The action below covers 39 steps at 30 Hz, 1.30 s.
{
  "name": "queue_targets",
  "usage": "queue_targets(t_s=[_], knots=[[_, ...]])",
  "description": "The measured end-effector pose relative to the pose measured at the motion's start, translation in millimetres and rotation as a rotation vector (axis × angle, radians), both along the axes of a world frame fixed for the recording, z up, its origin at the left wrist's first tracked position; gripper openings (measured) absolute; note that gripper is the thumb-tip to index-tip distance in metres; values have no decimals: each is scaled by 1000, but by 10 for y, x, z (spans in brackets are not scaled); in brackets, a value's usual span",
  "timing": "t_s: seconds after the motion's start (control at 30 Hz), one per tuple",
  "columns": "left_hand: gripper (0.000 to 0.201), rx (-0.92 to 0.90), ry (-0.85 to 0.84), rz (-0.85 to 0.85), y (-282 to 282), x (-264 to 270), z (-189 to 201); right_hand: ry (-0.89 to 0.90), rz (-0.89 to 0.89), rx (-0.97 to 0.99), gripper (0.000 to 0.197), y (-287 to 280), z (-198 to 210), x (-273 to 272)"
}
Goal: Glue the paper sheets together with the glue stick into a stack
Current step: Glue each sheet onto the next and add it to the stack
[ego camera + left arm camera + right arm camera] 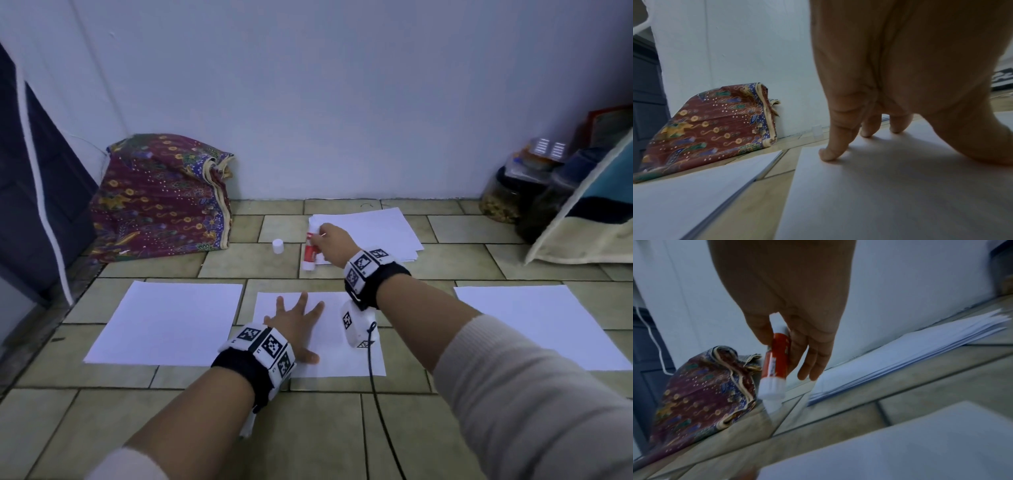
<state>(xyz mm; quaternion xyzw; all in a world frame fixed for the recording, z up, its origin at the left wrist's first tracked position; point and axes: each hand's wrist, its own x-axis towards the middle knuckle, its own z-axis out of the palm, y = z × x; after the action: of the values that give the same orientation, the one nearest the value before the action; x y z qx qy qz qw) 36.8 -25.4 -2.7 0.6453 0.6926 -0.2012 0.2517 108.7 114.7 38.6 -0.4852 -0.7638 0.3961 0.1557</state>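
So the right hand [331, 241] has the glue stick [310, 250] pinched between thumb and fingers, out by the near-left corner of the far paper pile [370, 236]. Its grip sits on the upper half of the tube. The stick's long axis runs roughly up-down with a tilt, and in the right wrist view the white exposed end [772, 395] points down at the floor [239, 428]. The cap [278, 246] is off, standing on the tiles just left of the stick.

The left hand [295, 325] is flat on the middle sheet [342, 366], fingers spread and straight, pinning it rather than gripping anything. The left wrist view shows fingertips [828, 154] pressed to the paper.

The key bit: the middle sheet lies toward the person from the stick, near and a bit lower-left of the right hand. So I'd guess the right hand pulls back toward the body and drops the glue end onto the sheet's bare part right of the left hand. 2 more sheets, left [164, 322] and right [534, 325], lie alongside unstacked.
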Motion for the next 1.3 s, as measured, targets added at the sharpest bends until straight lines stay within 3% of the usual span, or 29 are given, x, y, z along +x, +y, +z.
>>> queue_targets(t_s=[0.1, 0.17, 0.23, 0.37, 0.53, 0.77, 0.93, 1.3], knots=[[106, 1, 42, -37, 13, 2, 35, 119, -22, -177, 15, -13, 110, 321], [107, 22, 99, -100, 26, 9, 98, 39, -17, -146, 30, 5, 140, 552], [103, 87, 162, -173, 52, 11, 183, -5, -134, -49, 44, 54, 135, 741], [99, 129, 214, -212, 135, 48, 283, 98, -260, -50, 34, 78, 88, 978], [96, 135, 217, -201, 231, 121, 314, 211, -251, -112, 26, 24, 40, 1081], [96, 253, -32, -262, 297, 200, 115, 199, -237, -68, 22, -12, -78, 1122], [110, 232, -13, -218, 354, 239, 8, 112, -149, 41, 20, -65, -159, 1013], [104, 244, -12, -209, 320, 269, 81, -24, 8, 154, 29, -114, -283, 814]])
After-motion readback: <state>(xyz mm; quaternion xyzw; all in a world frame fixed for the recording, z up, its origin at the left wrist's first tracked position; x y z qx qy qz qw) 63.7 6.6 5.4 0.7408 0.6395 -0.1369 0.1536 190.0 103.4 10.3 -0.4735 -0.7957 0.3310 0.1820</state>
